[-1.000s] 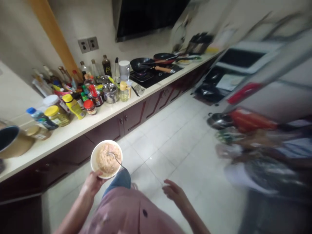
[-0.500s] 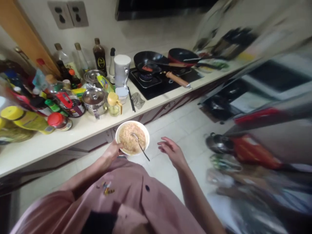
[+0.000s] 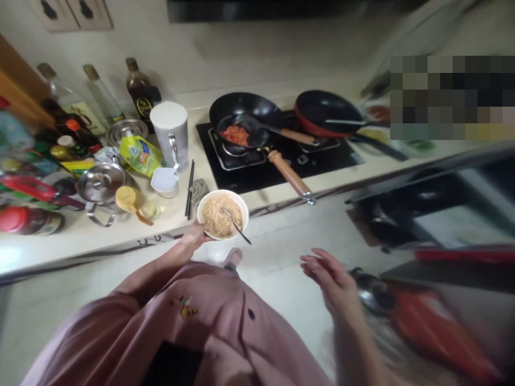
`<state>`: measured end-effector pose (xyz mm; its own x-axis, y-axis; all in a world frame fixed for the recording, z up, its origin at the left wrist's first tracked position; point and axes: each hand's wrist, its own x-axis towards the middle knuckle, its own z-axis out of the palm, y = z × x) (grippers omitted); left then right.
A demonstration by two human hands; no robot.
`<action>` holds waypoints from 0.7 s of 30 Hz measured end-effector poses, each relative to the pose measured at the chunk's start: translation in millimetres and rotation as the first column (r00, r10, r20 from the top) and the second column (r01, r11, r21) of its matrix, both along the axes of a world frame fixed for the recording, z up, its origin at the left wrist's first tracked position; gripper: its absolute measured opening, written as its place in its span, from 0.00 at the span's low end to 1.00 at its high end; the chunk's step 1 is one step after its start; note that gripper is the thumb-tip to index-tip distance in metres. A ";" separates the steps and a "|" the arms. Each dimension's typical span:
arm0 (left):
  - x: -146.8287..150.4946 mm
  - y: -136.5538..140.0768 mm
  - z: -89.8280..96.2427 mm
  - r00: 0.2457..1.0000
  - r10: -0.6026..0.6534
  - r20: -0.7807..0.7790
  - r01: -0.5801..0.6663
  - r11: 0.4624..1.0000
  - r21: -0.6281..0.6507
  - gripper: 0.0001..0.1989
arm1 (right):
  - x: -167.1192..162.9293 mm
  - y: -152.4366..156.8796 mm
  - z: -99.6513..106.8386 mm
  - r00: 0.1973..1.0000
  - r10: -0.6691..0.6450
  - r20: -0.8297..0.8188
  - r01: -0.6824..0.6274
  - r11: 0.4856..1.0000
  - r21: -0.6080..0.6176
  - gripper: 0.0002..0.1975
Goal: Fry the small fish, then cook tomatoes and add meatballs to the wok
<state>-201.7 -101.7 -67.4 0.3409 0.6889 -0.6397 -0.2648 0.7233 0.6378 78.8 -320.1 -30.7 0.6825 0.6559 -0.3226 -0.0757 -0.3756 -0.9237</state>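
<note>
My left hand (image 3: 196, 236) grips the rim of a white bowl (image 3: 199, 208) from its left side, holding it in front of the counter's edge. A pale, lumpy food mixture (image 3: 215, 217) fills much of the bowl. A metal spoon (image 3: 238, 229) rests in it, its handle sticking out over the right rim. My right hand (image 3: 328, 273) hangs over the floor to the right, fingers apart, with nothing in it. Beyond the bowl stands a black wok (image 3: 249, 107) on the stove, with chopped red food (image 3: 234, 135) and a wooden-handled spatula (image 3: 295, 135) inside.
A red pan (image 3: 328, 115) sits on the right burner. The wok's wooden handle (image 3: 290, 174) juts past the counter edge. Chopsticks (image 3: 190, 190), a crumpled cloth (image 3: 198, 191), a tall jug (image 3: 171, 128), an oil pot (image 3: 132, 201) and several bottles crowd the left counter.
The view has shifted, bringing the stove nearer. The bowl, still in my left hand, is now closer to the counter edge by the cloth. My right hand has moved right and away from the bowl.
</note>
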 end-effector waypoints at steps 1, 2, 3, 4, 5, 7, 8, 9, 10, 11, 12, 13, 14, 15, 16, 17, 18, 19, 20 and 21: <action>8.1 0.1 -3.1 0.999 0.051 -0.018 -0.052 0.999 -0.010 0.39 | 23.7 3.1 0.2 1.000 0.006 0.001 -0.006 1.000 -0.001 0.34; 15.0 -0.9 -5.1 0.994 0.101 -0.044 -0.102 0.995 -0.020 0.38 | 45.7 6.7 0.9 1.000 0.018 0.004 -0.018 1.000 -0.002 0.34; 21.0 -2.7 -6.2 0.986 0.149 -0.075 -0.151 0.988 -0.030 0.37 | 65.7 10.8 2.4 0.999 0.038 0.008 -0.038 0.999 -0.004 0.33; 26.1 -5.3 -6.5 0.975 0.197 -0.107 -0.202 0.979 -0.039 0.35 | 83.8 15.2 4.9 0.998 0.066 0.015 -0.066 0.998 -0.009 0.33; 30.5 -8.1 -6.4 0.960 0.244 -0.137 -0.252 0.967 -0.047 0.33 | 100.0 20.1 8.5 0.995 0.100 0.027 -0.100 0.995 -0.016 0.32; 37.2 -14.0 -5.8 0.931 0.328 -0.163 -0.340 0.939 -0.049 0.31 | 127.8 32.3 18.4 0.982 0.179 0.064 -0.177 0.983 -0.036 0.29; 39.6 -16.6 -5.5 0.919 0.362 -0.160 -0.373 0.927 -0.044 0.31 | 139.6 40.2 24.0 0.973 0.217 0.085 -0.214 0.976 -0.043 0.28; 41.6 -18.6 -5.3 0.909 0.389 -0.149 -0.398 0.917 -0.036 0.31 | 150.2 49.6 29.5 0.963 0.246 0.106 -0.242 0.969 -0.046 0.27; 43.2 -20.0 -5.2 0.902 0.411 -0.134 -0.417 0.908 -0.025 0.32 | 159.5 60.8 34.3 0.955 0.267 0.129 -0.264 0.964 -0.043 0.26; 44.7 -20.7 -5.2 0.895 0.430 -0.121 -0.434 0.901 -0.012 0.33 | 167.6 73.9 38.3 0.947 0.281 0.155 -0.279 0.960 -0.033 0.26; 45.9 -20.5 -5.1 0.889 0.446 -0.106 -0.449 0.894 0.001 0.34 | 174.5 88.9 41.3 0.940 0.288 0.181 -0.289 0.957 -0.017 0.25; 47.1 -19.3 -5.1 0.883 0.460 -0.091 -0.461 0.887 0.012 0.35 | 180.5 105.8 43.4 0.934 0.291 0.208 -0.298 0.954 0.004 0.25; 48.2 -17.1 -5.1 0.878 0.473 -0.076 -0.473 0.881 0.020 0.35 | 185.5 124.2 44.8 0.926 0.292 0.240 -0.307 0.951 0.029 0.26; 49.1 -13.8 -5.0 0.872 0.486 -0.066 -0.485 0.874 0.025 0.35 | 189.9 143.9 45.9 0.916 0.289 0.277 -0.316 0.947 0.056 0.26; 50.0 -9.5 -4.8 0.865 0.497 -0.062 -0.497 0.868 0.027 0.35 | 193.6 164.4 47.0 0.902 0.284 0.324 -0.325 0.942 0.081 0.27; 50.6 -4.4 -4.4 0.857 0.511 -0.067 -0.510 0.860 0.028 0.35 | 196.8 185.2 48.5 0.880 0.272 0.390 -0.334 0.937 0.099 0.28; 51.1 1.3 -3.8 0.847 0.527 -0.077 -0.526 0.850 0.031 0.35 | 199.5 205.8 50.7 0.840 0.258 0.476 -0.346 0.933 0.105 0.29; 51.3 7.3 -3.1 0.835 0.542 -0.094 -0.541 0.840 0.037 0.35 | 201.7 225.7 53.4 0.772 0.257 0.581 -0.368 0.926 0.081 0.30; 51.2 13.1 -2.2 0.827 0.553 -0.105 -0.551 0.833 0.047 0.35 | 203.3 244.7 56.6 0.675 0.270 0.687 -0.396 0.918 0.029 0.30; 50.9 18.5 -1.2 0.825 0.555 -0.108 -0.552 0.832 0.058 0.35 | 204.4 262.3 59.9 0.553 0.299 0.778 -0.424 0.904 -0.045 0.30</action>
<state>-150.8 -83.2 -68.6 -0.1771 0.7548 -0.6316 -0.5400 0.4620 0.7035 283.2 -57.8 29.2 0.3302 0.8953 0.2991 0.7800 -0.0803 -0.6206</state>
